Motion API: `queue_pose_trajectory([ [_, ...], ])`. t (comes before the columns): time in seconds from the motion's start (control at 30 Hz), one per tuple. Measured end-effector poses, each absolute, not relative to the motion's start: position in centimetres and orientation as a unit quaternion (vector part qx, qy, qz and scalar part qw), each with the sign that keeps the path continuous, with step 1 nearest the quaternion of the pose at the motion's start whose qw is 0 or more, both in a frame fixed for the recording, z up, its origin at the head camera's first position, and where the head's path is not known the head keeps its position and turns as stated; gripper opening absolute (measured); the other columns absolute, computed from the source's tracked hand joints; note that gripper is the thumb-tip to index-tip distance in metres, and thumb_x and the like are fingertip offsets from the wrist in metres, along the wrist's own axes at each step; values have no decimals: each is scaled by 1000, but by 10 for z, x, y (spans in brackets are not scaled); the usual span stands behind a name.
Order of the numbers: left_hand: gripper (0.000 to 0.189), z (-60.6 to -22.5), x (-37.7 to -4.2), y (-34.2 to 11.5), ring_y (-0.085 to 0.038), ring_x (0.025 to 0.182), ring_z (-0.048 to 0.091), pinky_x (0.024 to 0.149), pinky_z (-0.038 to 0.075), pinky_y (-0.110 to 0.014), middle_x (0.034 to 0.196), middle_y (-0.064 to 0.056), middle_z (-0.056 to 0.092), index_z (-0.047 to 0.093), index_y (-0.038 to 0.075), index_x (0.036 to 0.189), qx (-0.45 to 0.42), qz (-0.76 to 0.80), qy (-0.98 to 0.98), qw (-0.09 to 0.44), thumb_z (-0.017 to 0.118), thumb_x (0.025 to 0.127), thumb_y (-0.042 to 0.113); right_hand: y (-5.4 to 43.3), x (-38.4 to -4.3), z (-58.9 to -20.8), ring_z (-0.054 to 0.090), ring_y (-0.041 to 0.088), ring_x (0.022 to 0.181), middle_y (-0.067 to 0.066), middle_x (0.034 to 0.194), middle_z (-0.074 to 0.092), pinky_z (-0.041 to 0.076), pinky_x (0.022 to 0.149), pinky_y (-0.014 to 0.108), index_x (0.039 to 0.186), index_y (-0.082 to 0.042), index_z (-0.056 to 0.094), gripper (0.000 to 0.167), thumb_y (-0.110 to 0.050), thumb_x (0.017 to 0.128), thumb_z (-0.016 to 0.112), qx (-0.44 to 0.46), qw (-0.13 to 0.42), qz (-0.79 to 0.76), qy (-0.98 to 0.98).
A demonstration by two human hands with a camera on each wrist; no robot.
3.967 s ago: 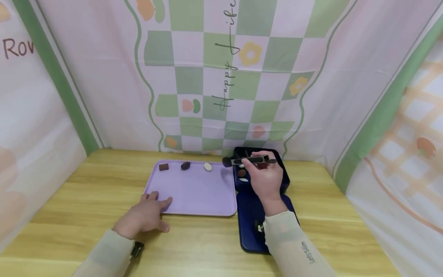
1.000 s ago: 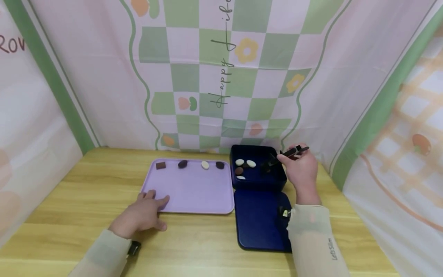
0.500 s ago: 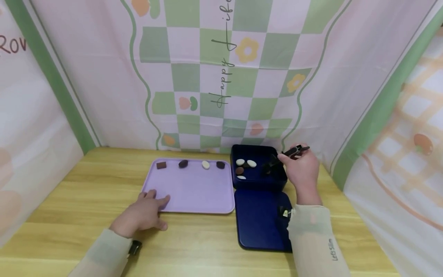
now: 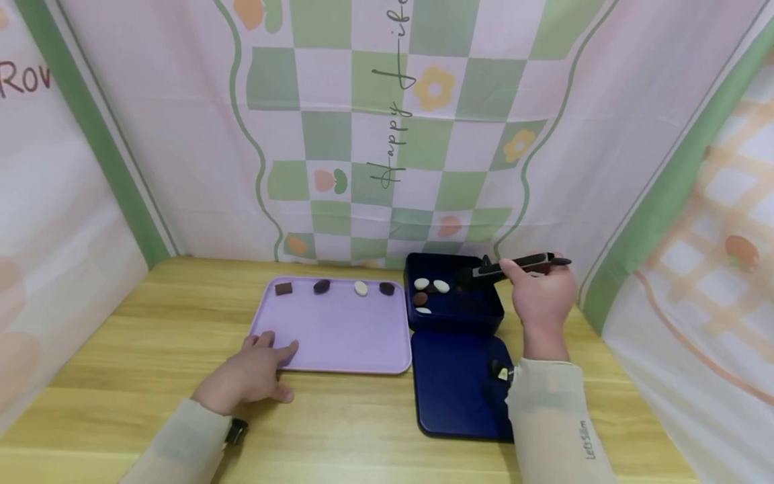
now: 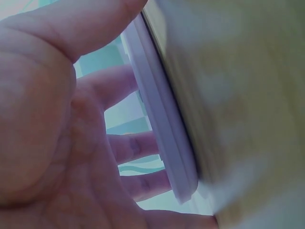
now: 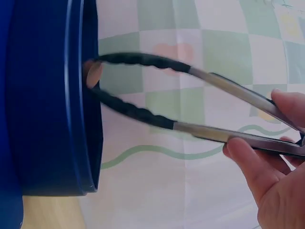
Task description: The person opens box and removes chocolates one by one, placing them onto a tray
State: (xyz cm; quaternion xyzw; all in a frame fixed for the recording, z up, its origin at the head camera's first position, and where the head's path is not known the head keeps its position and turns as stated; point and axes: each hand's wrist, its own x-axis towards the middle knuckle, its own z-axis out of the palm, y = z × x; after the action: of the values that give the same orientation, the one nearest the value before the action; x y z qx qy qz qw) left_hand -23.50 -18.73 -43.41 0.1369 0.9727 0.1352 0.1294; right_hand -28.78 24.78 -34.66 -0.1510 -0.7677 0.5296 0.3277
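Head view: right hand (image 4: 547, 302) grips black-and-grey tongs (image 4: 520, 264), their tips down inside a dark blue box (image 4: 453, 324), where white ovals (image 4: 441, 286) and a round brown piece (image 4: 420, 298) lie toward the left wall. Left hand (image 4: 248, 373) lies at the near-left edge of a lilac tray (image 4: 338, 336), fingers extended over the rim, nothing grasped; probably steadying it. Along the tray's far side, spaced in a row: brown block (image 4: 283, 289), dark oval (image 4: 322, 287), white oval (image 4: 361, 288), second dark oval (image 4: 386, 288); the gaps likely keep each piece separate. Tray sits just beside the box on the wooden surface (image 4: 326, 423), presumably for a short reach. Blue lid (image 4: 459, 390) lies flat in front of the box, leaving its top uncovered. Left wrist view: fingers reach across the tray rim, thumb apart from them; no pinch seen. Right wrist view: tong tips close about a brown item (image 6: 94, 72) at the box mouth, blurred; the curved arms suggest light pressure suits a small, smooth piece.
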Motion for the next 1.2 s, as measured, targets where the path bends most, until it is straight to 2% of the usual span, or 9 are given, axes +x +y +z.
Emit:
queue_pose_trajectory([
  [0.07,91,-434,-235,-188,-62,135,20,97,32,-77,152,-38,24,47,14,150,140,132,973,130,85,73,45,247,-288,-344,65,16,76,6,92,66,55,69,22,95,-7,60,39,-26,76,89,-139,331,593,-721],
  [0.17,90,-433,-235,-189,-63,135,19,97,32,-77,151,-38,24,46,13,150,145,133,971,134,84,75,45,245,-288,-341,70,18,76,11,96,66,59,67,25,94,-2,61,40,-14,71,92,-124,325,671,-655],
  [0.27,90,-432,-234,-192,-63,135,18,98,30,-77,152,-39,22,45,13,151,151,141,968,141,85,75,42,240,-287,-339,72,19,78,13,98,65,60,66,27,96,0,62,41,-10,70,92,-121,320,699,-628],
  [0.43,96,-432,-231,-196,-62,138,10,98,21,-81,155,-37,16,45,21,151,153,158,961,167,90,67,31,227,-285,-337,71,20,77,14,95,65,60,68,28,97,2,64,39,-9,71,91,-104,319,701,-630],
  [0.53,97,-433,-230,-196,-61,139,8,97,20,-82,156,-37,14,46,24,151,155,164,958,174,92,65,28,215,-281,-335,71,18,72,12,91,66,60,67,27,94,1,66,35,-9,71,91,-95,318,687,-646],
  [0.73,97,-433,-230,-194,-60,139,10,100,20,-80,156,-36,15,47,24,150,150,168,959,170,92,64,27,179,-287,-329,71,17,70,11,85,67,60,64,29,90,1,65,34,-12,73,91,-35,297,672,-677],
  [0.93,98,-432,-229,-195,-59,140,9,99,20,-81,156,-36,14,47,24,150,144,171,959,172,92,64,27,139,-299,-325,71,20,71,11,85,69,61,66,33,96,0,66,35,-14,74,89,8,277,666,-693],
  [1.2,96,-429,-231,-194,-58,141,4,100,16,-81,159,-32,11,46,29,151,124,174,957,194,91,65,27,89,-308,-342,66,23,65,7,73,69,58,62,34,82,-7,68,27,-22,73,89,10,226,636,-738],
])
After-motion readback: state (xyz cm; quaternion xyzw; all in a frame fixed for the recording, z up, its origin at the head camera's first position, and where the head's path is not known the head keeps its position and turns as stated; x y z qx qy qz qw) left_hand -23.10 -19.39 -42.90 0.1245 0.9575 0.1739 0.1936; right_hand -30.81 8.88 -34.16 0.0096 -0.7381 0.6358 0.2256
